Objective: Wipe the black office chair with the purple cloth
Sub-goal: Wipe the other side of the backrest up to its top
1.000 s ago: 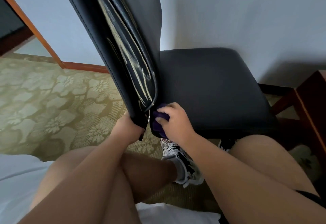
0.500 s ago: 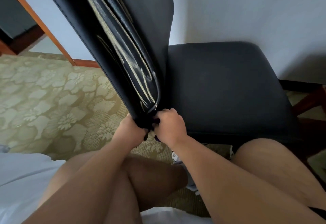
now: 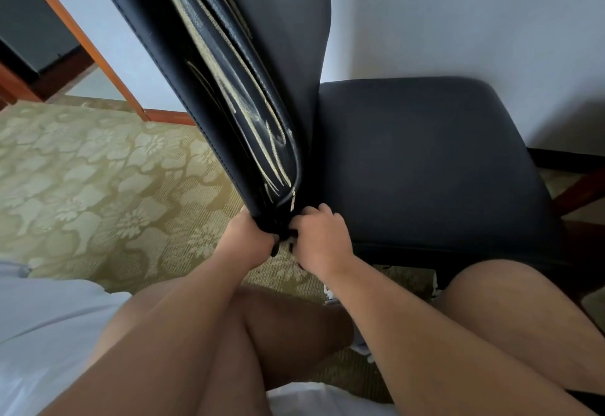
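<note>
The black office chair stands in front of me, its scuffed backrest (image 3: 229, 88) leaning up to the left and its seat (image 3: 425, 160) spreading to the right. My left hand (image 3: 248, 238) grips the bottom edge of the backrest from the left. Just to the right of it, my right hand (image 3: 322, 238) is curled against the joint between backrest and seat. The purple cloth (image 3: 290, 247) is almost entirely hidden under that hand, and only a dark sliver shows between my two hands.
A patterned beige carpet (image 3: 98, 186) covers the floor on the left. The white wall (image 3: 458, 22) is right behind the chair, with a wooden door frame (image 3: 82, 39) at upper left. Dark wooden furniture (image 3: 582, 186) stands at the right edge. My bare knees are below the hands.
My right hand has slid with the cloth up into the base of the backrest, next to my left hand. The purple cloth, plainly visible a second ago, is now nearly covered. The view has moved closer.
</note>
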Action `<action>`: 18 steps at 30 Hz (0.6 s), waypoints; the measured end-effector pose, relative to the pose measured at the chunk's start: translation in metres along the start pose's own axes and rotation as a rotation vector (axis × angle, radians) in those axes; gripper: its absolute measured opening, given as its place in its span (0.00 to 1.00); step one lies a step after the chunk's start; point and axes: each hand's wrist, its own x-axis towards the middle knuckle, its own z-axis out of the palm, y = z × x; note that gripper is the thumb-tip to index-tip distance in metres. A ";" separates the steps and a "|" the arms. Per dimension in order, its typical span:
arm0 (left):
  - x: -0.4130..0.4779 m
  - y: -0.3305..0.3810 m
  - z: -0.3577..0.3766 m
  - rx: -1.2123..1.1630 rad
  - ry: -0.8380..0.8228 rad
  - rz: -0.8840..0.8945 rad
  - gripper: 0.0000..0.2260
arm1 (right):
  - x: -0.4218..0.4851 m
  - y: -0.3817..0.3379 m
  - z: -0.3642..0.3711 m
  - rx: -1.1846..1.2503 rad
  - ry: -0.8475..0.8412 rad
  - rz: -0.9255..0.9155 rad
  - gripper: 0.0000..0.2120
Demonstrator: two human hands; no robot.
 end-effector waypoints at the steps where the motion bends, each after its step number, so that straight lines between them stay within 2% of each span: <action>1: 0.000 0.000 0.000 -0.006 -0.003 -0.004 0.13 | 0.003 0.002 -0.004 -0.077 -0.066 -0.015 0.10; 3: 0.001 -0.001 0.000 -0.009 -0.004 -0.001 0.14 | 0.003 0.003 -0.010 -0.037 -0.067 0.049 0.10; 4: 0.002 -0.001 0.000 -0.011 -0.002 -0.001 0.15 | 0.003 0.006 -0.010 0.058 -0.022 0.123 0.09; 7: 0.003 0.000 0.000 -0.007 0.009 -0.003 0.14 | 0.001 0.011 -0.002 0.501 0.134 0.303 0.07; 10: 0.001 0.000 0.003 -0.017 0.033 0.024 0.13 | 0.001 0.001 0.003 0.702 0.161 0.284 0.08; 13: -0.004 -0.001 0.007 -0.032 0.037 0.020 0.10 | -0.002 -0.004 0.010 0.626 0.185 0.228 0.05; 16: -0.004 -0.003 0.008 -0.024 0.007 0.010 0.10 | 0.002 0.004 0.018 0.210 0.168 0.087 0.06; 18: -0.005 -0.003 0.007 -0.007 -0.003 0.013 0.10 | 0.007 0.005 0.014 0.025 0.107 0.040 0.06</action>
